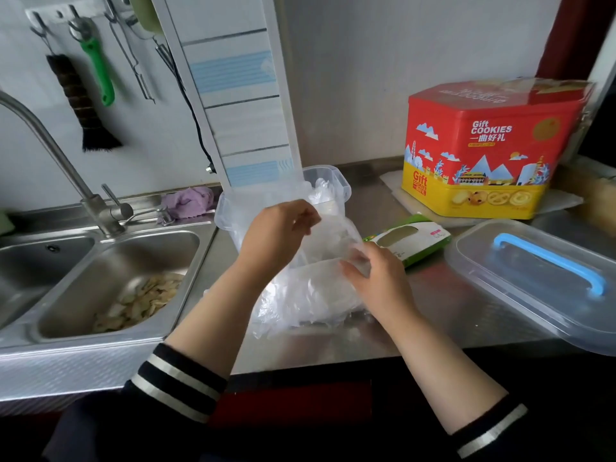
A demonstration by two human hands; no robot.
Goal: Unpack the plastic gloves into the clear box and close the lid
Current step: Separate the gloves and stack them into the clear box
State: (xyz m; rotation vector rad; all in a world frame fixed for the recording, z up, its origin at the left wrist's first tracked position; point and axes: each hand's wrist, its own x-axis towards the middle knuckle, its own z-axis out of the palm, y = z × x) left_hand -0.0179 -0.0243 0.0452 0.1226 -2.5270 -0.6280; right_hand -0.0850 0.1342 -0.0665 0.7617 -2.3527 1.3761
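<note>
A clear box (343, 186) stands open on the steel counter, with some crumpled plastic gloves inside at the back. A bundle of thin clear plastic gloves (310, 295) spills over the box's near side onto the counter. My left hand (280, 235) pinches the plastic above the box. My right hand (376, 278) grips the bundle at its right side. The clear lid (520, 288) with a blue handle lies flat on the counter to the right, apart from the box.
A green and white glove packet (410, 241) lies between box and lid. A red and yellow cookie tin (483, 155) stands behind. A sink (110, 281) with scraps and a tap (60, 161) lie left. A purple cloth (190, 201) sits behind the sink.
</note>
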